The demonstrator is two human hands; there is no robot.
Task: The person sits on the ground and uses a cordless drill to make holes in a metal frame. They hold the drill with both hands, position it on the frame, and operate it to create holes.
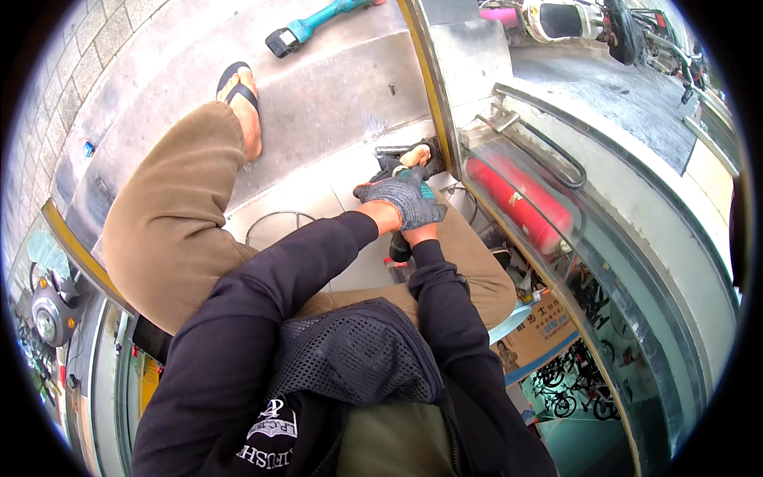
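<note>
My left hand (404, 200), in a grey knit glove with an orange cuff, lies curled over a teal and black power tool (400, 248). Much of that tool is hidden, with its black end sticking out below the glove. Under it, my right hand (421, 232) is mostly covered; only its wrist and some teal patches beside it show, and its fingers cannot be made out. The tool points down at the tiled doorsill beside my foot (416, 156) and the foot of a yellow-edged metal door frame (435, 79).
A teal cordless tool with a black battery (296, 36) lies on the step, near a bolt (391, 89). A thin wire loop (278, 215) rests on the tiles. At right stand a red cylinder (520, 203) behind glass and a cardboard box (536, 330). Scooters are parked outside.
</note>
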